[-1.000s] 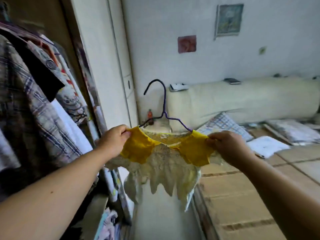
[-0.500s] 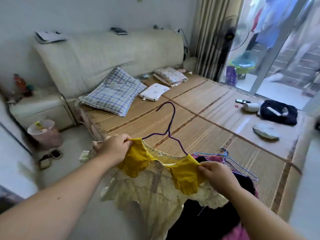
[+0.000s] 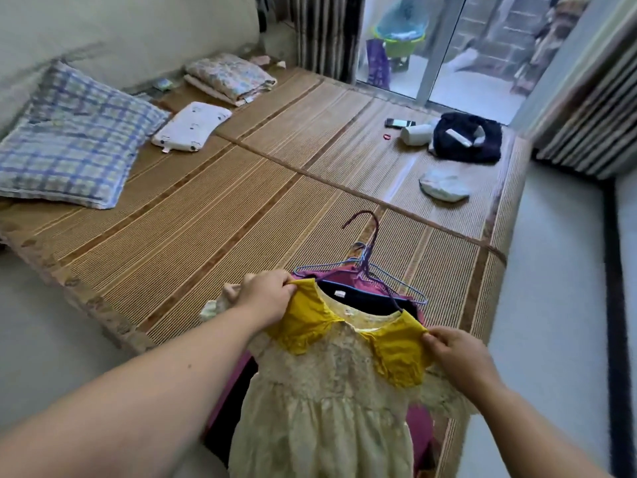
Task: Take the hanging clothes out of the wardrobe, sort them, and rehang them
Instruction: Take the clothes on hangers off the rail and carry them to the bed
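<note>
A pale yellow lace dress [image 3: 327,401] with mustard shoulder frills hangs on a purple hanger [image 3: 372,236] over a pile [image 3: 344,273] of dark clothes at the near edge of the bed [image 3: 206,219]. Its hem is cut off below, and the hanger's arms are hidden inside it. The left grip [image 3: 265,300] and right grip [image 3: 455,357] each pinch one frill, fingers curled.

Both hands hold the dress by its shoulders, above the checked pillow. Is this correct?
No. In the head view the left hand and right hand hold the dress by its shoulders above a pile of clothes, not the pillow, which lies far left.
</note>
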Available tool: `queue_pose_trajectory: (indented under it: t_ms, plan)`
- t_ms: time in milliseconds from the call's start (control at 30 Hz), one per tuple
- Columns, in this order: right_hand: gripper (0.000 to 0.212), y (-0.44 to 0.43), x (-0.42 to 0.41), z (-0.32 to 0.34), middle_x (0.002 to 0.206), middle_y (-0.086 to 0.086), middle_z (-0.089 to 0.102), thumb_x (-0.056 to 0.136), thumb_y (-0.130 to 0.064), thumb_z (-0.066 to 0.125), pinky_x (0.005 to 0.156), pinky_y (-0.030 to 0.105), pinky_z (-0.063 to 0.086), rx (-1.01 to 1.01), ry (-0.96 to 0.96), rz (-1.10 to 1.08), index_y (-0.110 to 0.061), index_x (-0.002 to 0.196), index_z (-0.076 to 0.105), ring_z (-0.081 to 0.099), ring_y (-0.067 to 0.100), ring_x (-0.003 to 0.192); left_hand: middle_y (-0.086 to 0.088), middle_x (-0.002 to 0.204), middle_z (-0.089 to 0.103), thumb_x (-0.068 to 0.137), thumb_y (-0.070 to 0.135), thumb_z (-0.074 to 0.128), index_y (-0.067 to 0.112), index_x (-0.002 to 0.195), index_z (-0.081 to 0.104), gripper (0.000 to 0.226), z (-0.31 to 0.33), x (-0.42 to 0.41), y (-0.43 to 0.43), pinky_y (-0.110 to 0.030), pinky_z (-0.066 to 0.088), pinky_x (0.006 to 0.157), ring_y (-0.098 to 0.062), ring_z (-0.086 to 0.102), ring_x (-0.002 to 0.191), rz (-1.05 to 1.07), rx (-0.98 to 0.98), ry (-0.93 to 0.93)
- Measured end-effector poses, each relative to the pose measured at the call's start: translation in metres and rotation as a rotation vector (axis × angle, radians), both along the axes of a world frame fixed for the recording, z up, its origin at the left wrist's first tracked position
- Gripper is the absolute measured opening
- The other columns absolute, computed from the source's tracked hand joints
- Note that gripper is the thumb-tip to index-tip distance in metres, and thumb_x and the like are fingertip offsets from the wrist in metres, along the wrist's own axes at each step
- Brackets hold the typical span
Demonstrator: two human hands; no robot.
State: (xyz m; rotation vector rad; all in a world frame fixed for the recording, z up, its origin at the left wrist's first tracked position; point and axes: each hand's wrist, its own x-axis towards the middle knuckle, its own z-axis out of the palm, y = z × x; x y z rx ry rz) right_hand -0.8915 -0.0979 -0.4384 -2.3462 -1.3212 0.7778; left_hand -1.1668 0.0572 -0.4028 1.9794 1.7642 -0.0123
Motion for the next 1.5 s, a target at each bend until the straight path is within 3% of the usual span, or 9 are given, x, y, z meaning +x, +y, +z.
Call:
queue_pose_trajectory:
  t_ms: [200, 367, 500, 600, 667, 767, 1067, 1267, 1500]
  plan:
    - [0.017, 0.074, 0.055, -0.045, 0.077, -0.012, 0.065, 0.092, -0.036, 0.054, 0.060, 0.027, 0.040, -0.003, 0.036, -0.089, -0.034, 0.085, 0.069, 0.058, 0.012, 0.076, 0.004, 0.119, 0.060, 0.095, 0.044, 0.041, 0.033, 0.104, 0.061, 0.024, -0.043, 0.066, 0.080, -0.054, 0.017, 0.107, -0.029, 0.041, 0.121, -0.015, -0.002, 0.026]
    - [0.020, 0.113, 0.077, -0.099, 0.074, -0.007, 0.065, 0.094, -0.033, 0.051, 0.060, 0.029, 0.046, -0.117, 0.055, -0.098, -0.028, 0.086, 0.068, 0.058, 0.013, 0.070, 0.000, 0.118, 0.060, 0.095, 0.042, 0.041, 0.034, 0.093, 0.058, 0.019, -0.101, 0.094, 0.115, -0.057, 0.013, 0.108, -0.032, 0.040, 0.122, 0.008, -0.084, 0.070]
    - [0.024, 0.128, 0.080, -0.144, 0.076, -0.005, 0.062, 0.095, -0.033, 0.048, 0.057, 0.027, 0.041, -0.227, -0.043, -0.068, -0.022, 0.098, 0.069, 0.054, 0.014, 0.069, 0.001, 0.117, 0.060, 0.094, 0.043, 0.044, 0.036, 0.100, 0.060, 0.018, -0.146, 0.100, 0.124, -0.053, 0.020, 0.106, -0.029, 0.043, 0.120, 0.013, -0.121, 0.096]
    - [0.031, 0.136, 0.073, -0.165, 0.099, 0.000, 0.064, 0.095, -0.038, 0.045, 0.072, 0.031, 0.047, -0.298, -0.109, -0.021, -0.024, 0.117, 0.061, 0.059, 0.021, 0.089, -0.003, 0.128, 0.054, 0.090, 0.045, 0.051, 0.039, 0.123, 0.053, 0.034, -0.171, 0.095, 0.122, -0.046, 0.027, 0.102, -0.028, 0.041, 0.125, 0.014, -0.127, 0.023]
    - [0.044, 0.140, 0.066, -0.172, 0.123, 0.004, 0.058, 0.093, -0.043, 0.045, 0.087, 0.035, 0.048, -0.332, -0.161, 0.020, -0.026, 0.134, 0.047, 0.056, 0.025, 0.110, -0.006, 0.145, 0.038, 0.089, 0.045, 0.053, 0.036, 0.142, 0.034, 0.056, -0.182, 0.086, 0.114, -0.050, 0.024, 0.110, -0.026, 0.027, 0.138, -0.045, -0.189, 0.040]
    - [0.059, 0.146, 0.044, -0.169, 0.135, 0.002, 0.048, 0.089, -0.047, 0.050, 0.094, 0.035, 0.044, -0.380, -0.229, 0.173, -0.030, 0.143, 0.033, 0.049, 0.023, 0.122, -0.005, 0.158, 0.013, 0.089, 0.046, 0.054, 0.034, 0.149, 0.018, 0.071, -0.186, 0.066, 0.098, -0.049, 0.016, 0.115, -0.025, 0.008, 0.146, -0.089, -0.299, 0.031]
    - [0.061, 0.197, -0.109, -0.102, 0.150, -0.001, 0.032, 0.088, -0.044, 0.052, 0.103, 0.035, 0.038, -0.133, -0.179, 0.720, -0.034, 0.144, 0.030, 0.039, 0.023, 0.132, 0.003, 0.156, 0.019, 0.085, 0.049, 0.055, 0.040, 0.143, 0.029, 0.064, -0.122, -0.022, 0.069, -0.045, 0.020, 0.113, -0.021, 0.018, 0.142, -0.013, -0.201, 0.035]
    - [0.059, 0.215, -0.236, -0.013, 0.147, -0.002, 0.033, 0.088, -0.043, 0.052, 0.106, 0.035, 0.037, 0.108, -0.162, 1.031, -0.036, 0.143, 0.031, 0.040, 0.022, 0.131, 0.000, 0.154, 0.026, 0.088, 0.044, 0.053, 0.032, 0.145, 0.030, 0.063, -0.033, -0.133, 0.032, -0.038, 0.019, 0.117, -0.021, 0.020, 0.142, 0.087, -0.087, 0.054]
    - [0.053, 0.178, -0.397, 0.100, 0.148, -0.006, 0.032, 0.091, -0.044, 0.048, 0.109, 0.035, 0.033, 0.349, -0.110, 1.357, -0.040, 0.141, 0.031, 0.036, 0.019, 0.133, 0.004, 0.159, 0.011, 0.081, 0.048, 0.052, 0.032, 0.144, 0.033, 0.068, 0.092, -0.294, -0.084, -0.038, 0.026, 0.114, -0.019, 0.024, 0.142, 0.367, 0.119, 0.202]
